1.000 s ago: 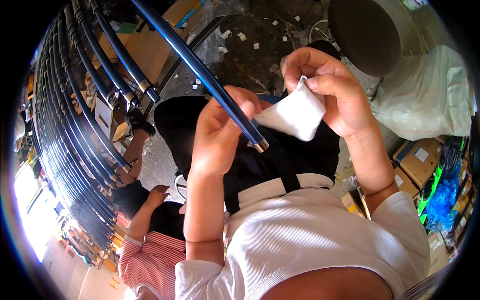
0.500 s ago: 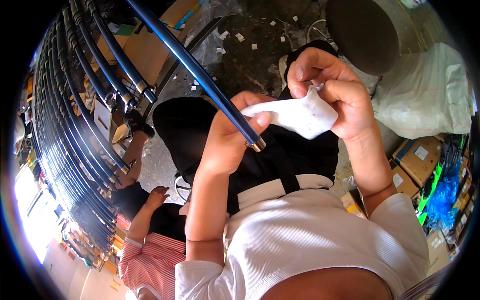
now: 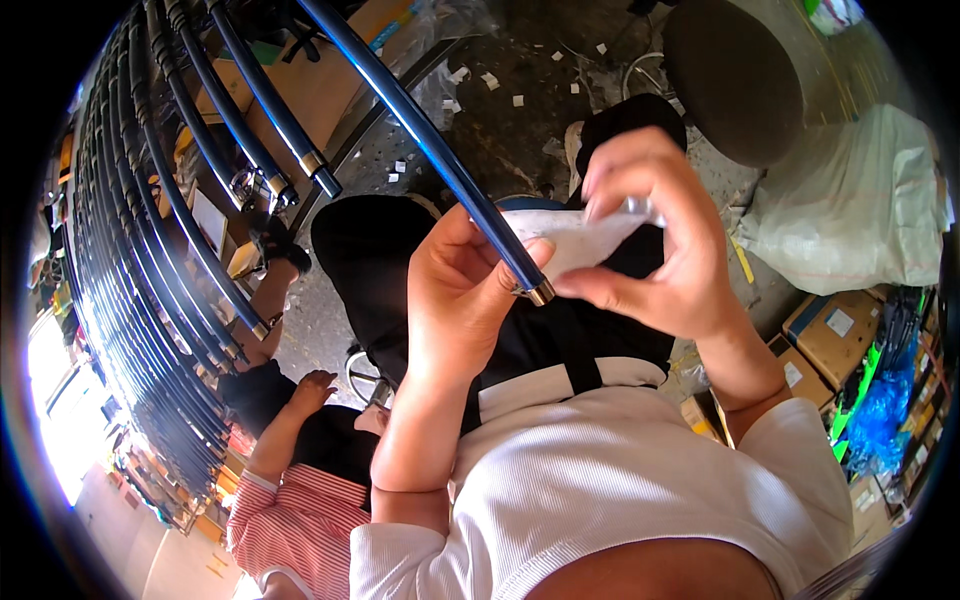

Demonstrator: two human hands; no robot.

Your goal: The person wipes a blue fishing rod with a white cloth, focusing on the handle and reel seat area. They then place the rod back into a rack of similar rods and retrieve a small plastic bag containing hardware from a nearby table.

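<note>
My left hand (image 3: 450, 285) pinches a thin, soft white cloth-like piece (image 3: 575, 240) between thumb and fingers. The piece stretches across toward my right hand (image 3: 675, 235), whose curled fingers are blurred and stand apart from the thumb. That thumb reaches to the lower edge of the white piece. A glossy dark blue rod (image 3: 430, 145) with a gold-coloured end slants down in front of my left hand, its tip close to my left thumb. Whether the rod touches that hand I cannot tell.
Many dark rods (image 3: 150, 300) hang in a row at left. Beyond them sits a person in a striped top (image 3: 300, 520). A round dark stool seat (image 3: 735, 80), a pale woven sack (image 3: 850, 215) and cardboard boxes (image 3: 835, 325) stand at right. White scraps litter the floor.
My right hand has gone from pinching the white piece to spread fingers, and the piece has turned. My left hand and the rod's tip appear slightly further right.
</note>
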